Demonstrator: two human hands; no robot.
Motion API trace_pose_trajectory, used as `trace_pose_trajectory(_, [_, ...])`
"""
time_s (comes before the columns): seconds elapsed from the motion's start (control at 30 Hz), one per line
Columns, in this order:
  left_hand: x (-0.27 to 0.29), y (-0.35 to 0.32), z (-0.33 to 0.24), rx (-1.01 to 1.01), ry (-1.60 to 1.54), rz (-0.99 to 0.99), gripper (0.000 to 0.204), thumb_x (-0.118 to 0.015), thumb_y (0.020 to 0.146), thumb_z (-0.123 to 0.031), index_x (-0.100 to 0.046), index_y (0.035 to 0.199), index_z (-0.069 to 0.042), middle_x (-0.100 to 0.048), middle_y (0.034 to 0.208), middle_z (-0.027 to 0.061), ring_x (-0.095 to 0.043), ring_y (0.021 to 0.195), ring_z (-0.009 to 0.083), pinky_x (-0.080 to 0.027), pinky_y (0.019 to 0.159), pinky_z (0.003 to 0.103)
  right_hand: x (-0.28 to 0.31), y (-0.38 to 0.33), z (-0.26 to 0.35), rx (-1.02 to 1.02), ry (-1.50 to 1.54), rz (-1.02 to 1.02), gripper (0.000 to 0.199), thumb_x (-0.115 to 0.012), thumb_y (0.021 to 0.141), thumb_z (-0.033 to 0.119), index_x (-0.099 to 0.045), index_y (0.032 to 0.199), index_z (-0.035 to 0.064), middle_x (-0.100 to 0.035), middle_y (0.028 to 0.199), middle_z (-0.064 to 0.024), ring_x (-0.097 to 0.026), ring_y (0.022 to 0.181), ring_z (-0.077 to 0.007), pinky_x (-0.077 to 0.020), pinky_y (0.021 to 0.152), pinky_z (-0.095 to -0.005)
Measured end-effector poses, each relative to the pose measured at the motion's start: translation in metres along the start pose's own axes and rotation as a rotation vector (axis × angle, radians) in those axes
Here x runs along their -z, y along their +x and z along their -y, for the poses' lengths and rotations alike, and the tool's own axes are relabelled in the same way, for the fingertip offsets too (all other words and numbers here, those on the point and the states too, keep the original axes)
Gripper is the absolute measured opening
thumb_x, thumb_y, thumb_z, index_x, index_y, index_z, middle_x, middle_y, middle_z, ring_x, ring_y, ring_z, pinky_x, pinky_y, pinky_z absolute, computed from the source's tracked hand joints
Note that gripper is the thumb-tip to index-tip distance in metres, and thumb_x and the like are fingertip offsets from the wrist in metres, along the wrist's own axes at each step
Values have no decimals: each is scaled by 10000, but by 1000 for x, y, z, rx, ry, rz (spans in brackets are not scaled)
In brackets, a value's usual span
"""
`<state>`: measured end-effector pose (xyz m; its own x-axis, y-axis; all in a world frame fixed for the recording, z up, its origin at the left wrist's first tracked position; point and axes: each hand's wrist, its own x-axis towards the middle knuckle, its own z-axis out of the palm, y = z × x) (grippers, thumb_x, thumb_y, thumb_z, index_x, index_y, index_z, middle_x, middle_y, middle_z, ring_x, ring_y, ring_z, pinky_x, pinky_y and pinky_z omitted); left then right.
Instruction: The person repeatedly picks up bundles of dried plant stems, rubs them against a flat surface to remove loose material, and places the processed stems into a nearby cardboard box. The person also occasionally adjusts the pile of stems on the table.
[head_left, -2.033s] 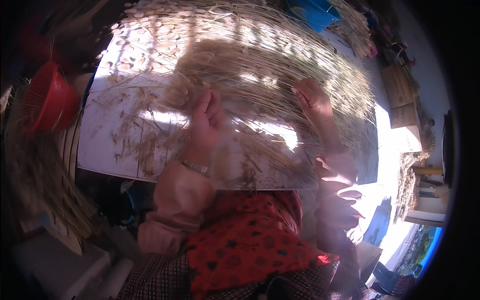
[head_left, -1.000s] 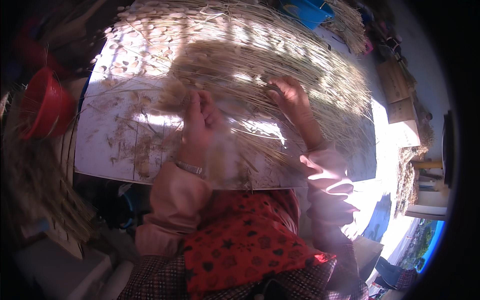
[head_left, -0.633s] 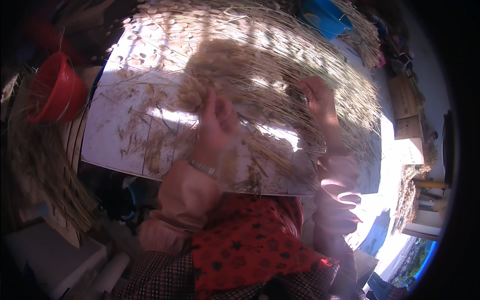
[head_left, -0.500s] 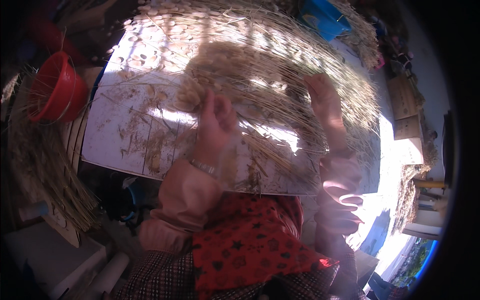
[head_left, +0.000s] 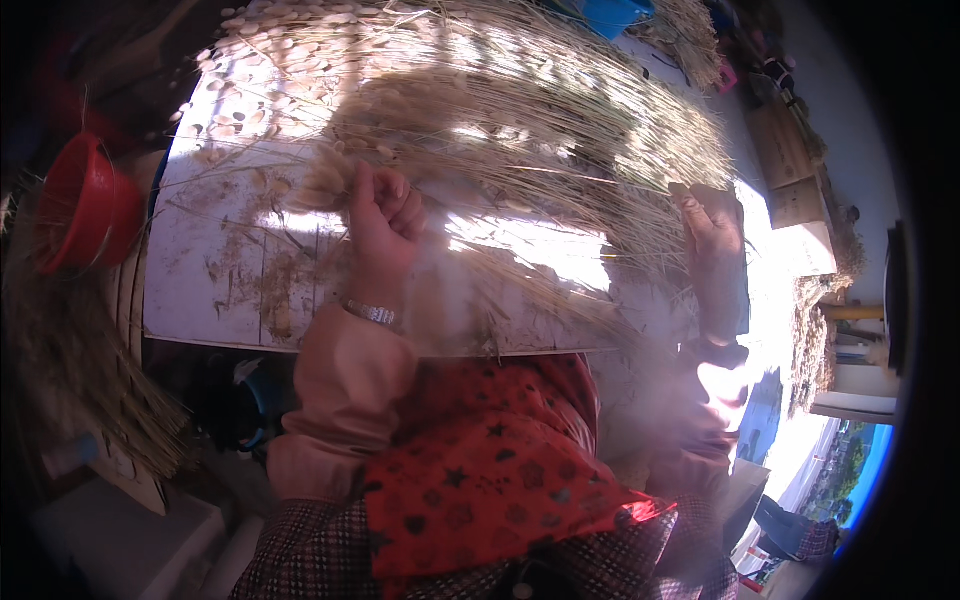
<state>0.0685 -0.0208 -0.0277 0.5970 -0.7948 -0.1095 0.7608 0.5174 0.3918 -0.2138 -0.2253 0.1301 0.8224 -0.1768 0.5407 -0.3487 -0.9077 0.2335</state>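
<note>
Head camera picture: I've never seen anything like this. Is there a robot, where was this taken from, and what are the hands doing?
No robot here, only a person with bare hands. The camera is worn on the head and looks down, so picture left is the person's left; its wide lens bends straight edges. In front is a pale table with brown bits on it. Long dry stalks lie across it, with pale heads at the far left. The left hand is closed on a bunch, its fluffy end pointing left. The right hand is near the stalks' right ends; I can't tell whether it holds any. A red tub is left of the table.
</note>
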Motion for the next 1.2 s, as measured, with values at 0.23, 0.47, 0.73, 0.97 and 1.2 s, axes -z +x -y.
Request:
trace_pose_trajectory(0.23, [0, 0, -1, 13, -17, 8, 500, -387, 1010, -463, -463, 678, -98, -218, 508, -55, -170, 419, 73, -124, 383, 248, 19, -75, -75, -130, -127, 179, 267, -581, 858, -15, -658, 1097, 75, -642, 1032, -110, -593, 926, -301, -481, 821, -399])
trace_pose_trajectory(0.47, [-1, 1, -2, 1, 17, -1, 496, -389, 1014, -453, -448, 673, -97, -224, 520, -49, -165, 414, 74, -129, 375, 248, 0, -80, -47, -188, 41, 104, 235, -595, 828, -20, -659, 1041, 56, -635, 981, -97, -590, 896, -299, -480, 763, -406])
trace_pose_trajectory(0.73, [0, 2, -3, 17, 8, 14, 476, -390, 1021, -416, -445, 677, -92, -213, 511, -44, -155, 410, 76, -121, 369, 244, 0, -29, 55, 182, 320, 168, 335, -670, 699, 9, -682, 1019, 108, -555, 833, -36, -560, 776, -220, -478, 660, -360])
trace_pose_trajectory(0.97, [4, 3, -4, 41, 32, 28, 489, -383, 1018, -432, -459, 685, -82, -228, 516, -41, -172, 415, 77, -131, 372, 243, 33, -56, -24, -49, -156, 206, 300, -603, 741, -25, -667, 1010, 92, -604, 925, -66, -582, 856, -237, -483, 725, -381])
trace_pose_trajectory(1.2, [10, 7, -3, 53, 18, 79, 508, -396, 1007, -461, -463, 679, -79, -246, 520, -37, -177, 410, 79, -129, 367, 247, -4, -64, -94, -471, -227, -8, 350, -599, 821, 73, -616, 1167, 122, -620, 1129, -78, -592, 1025, -274, -483, 836, -418])
